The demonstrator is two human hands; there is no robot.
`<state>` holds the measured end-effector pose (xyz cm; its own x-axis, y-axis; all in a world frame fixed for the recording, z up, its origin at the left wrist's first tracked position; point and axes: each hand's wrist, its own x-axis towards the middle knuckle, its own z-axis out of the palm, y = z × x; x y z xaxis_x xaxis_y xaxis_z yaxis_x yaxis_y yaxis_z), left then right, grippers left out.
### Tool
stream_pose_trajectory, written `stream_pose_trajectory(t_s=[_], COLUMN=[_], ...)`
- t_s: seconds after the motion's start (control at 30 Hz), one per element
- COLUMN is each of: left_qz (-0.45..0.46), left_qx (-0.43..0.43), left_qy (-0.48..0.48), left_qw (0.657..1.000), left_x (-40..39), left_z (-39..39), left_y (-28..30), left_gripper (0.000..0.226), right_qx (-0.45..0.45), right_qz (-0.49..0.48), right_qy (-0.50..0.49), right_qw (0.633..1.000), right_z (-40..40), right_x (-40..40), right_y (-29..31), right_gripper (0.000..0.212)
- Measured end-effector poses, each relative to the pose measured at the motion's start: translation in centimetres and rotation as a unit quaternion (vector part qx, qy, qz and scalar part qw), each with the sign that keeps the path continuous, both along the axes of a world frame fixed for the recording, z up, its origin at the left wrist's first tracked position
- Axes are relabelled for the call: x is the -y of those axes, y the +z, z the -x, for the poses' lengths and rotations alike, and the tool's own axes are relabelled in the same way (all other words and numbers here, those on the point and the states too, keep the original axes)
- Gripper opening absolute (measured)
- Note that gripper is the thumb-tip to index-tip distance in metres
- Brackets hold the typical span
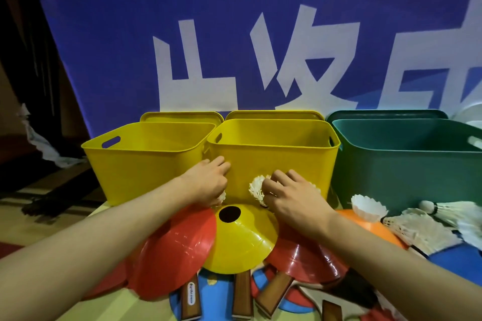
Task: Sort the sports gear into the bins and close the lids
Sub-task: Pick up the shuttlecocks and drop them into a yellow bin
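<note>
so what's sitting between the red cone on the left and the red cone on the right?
Head view: the yellow cone lies between the left red cone and the right red cone, overlapping the left one's edge. Wooden paddle handles show just below it.

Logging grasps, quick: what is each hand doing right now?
Left hand: grips a shuttlecock, mostly hidden.
Right hand: grips a white shuttlecock.
</note>
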<state>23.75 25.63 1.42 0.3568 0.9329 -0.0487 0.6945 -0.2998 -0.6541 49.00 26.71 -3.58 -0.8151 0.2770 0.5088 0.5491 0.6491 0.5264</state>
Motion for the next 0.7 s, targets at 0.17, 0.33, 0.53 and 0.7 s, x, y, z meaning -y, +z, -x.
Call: stream_pose_trajectory(t_s=[0.17, 0.33, 0.53, 0.7], left_qz=[-0.011, -0.013, -0.091, -0.182], left_qx=[-0.034, -0.056, -0.019, 0.054], left_qy=[0.004, -0.003, -0.058, -0.160], left_qw=[0.999, 0.998, 0.994, 0.969], left_x=[0.3, 0.4, 1.8, 3.6], left_z=[-0.3, -0.9, 0.5, 3.6], left_y=[0.2, 0.4, 2.8, 5.9], left_gripper=[0.028, 0.017, 0.017, 0.017], right_qx=[0.001, -0.001, -0.007, -0.029], right_qz=[-0.006, -0.027, -0.045, -0.039], right_qy=[0.002, 0.012, 0.017, 0.018], right_qw=[1.000, 1.000, 0.999, 0.999], right_z=[0.3, 0.1, -0.2, 0.4], right_x=[0.5, 0.8, 1.4, 2.0], right_y=[0.6, 1.2, 2.9, 4.9], right_gripper=[0.007, 0.015, 0.033, 0.025])
